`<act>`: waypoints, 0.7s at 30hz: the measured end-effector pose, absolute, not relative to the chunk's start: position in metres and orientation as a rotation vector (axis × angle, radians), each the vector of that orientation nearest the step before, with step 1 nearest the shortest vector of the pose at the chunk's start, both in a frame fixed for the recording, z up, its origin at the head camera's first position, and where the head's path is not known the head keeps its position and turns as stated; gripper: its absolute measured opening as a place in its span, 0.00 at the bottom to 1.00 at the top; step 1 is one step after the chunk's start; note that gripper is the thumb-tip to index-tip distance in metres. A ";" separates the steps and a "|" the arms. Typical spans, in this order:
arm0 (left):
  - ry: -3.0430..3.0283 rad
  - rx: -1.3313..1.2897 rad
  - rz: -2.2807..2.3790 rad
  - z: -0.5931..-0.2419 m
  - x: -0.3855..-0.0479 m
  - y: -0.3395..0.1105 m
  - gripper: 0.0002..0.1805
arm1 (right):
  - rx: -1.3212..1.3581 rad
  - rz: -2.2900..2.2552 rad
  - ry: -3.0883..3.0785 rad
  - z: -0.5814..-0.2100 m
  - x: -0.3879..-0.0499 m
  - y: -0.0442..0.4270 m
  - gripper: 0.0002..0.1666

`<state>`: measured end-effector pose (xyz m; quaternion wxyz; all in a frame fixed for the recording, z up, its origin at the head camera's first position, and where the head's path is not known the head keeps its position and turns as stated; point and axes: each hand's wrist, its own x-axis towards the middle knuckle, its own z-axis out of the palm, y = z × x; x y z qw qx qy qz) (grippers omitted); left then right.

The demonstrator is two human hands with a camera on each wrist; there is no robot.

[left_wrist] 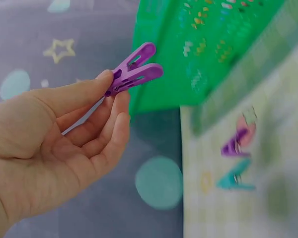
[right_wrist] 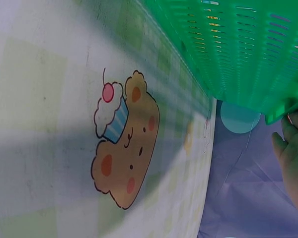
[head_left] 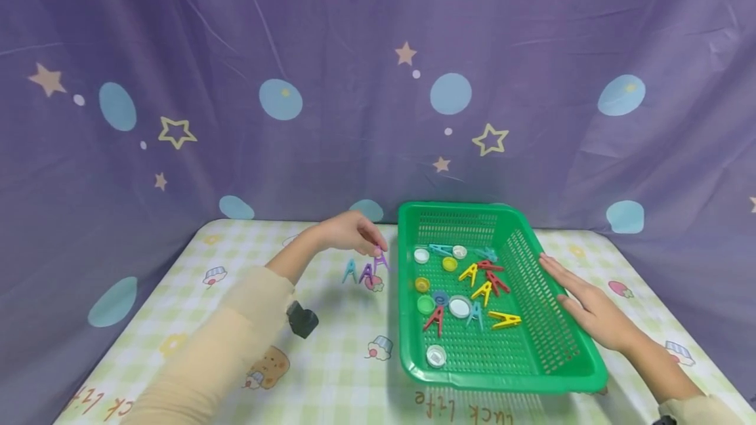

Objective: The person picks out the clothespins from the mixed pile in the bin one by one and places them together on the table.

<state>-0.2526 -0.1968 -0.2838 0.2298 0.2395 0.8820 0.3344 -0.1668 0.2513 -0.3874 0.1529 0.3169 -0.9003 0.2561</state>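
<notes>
One purple clothes peg (left_wrist: 139, 75) is pinched between the thumb and fingertips of the left hand (left_wrist: 64, 134), just left of the green basket (head_left: 502, 382). Two more pegs — a light blue peg (head_left: 351, 265) and a darker purple peg (head_left: 367, 271) — sit near it on the checked cloth (head_left: 331, 359). The right hand (head_left: 602, 313), fingers fairly straight, touches the basket's right rim. Inside lie red pegs (head_left: 438, 313), yellow pegs (head_left: 512, 319), blue pegs (head_left: 476, 309) and bottle caps (head_left: 460, 307).

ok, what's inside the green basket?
Red, yellow and light-blue clips, plus white, yellow, green and blue caps. Basket floor directly under them is covered, so can't be seen.
</notes>
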 end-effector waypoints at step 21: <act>2.335 0.279 0.946 -0.339 -0.283 -0.266 0.17 | 0.900 0.731 -2.602 -0.394 -0.172 0.255 0.34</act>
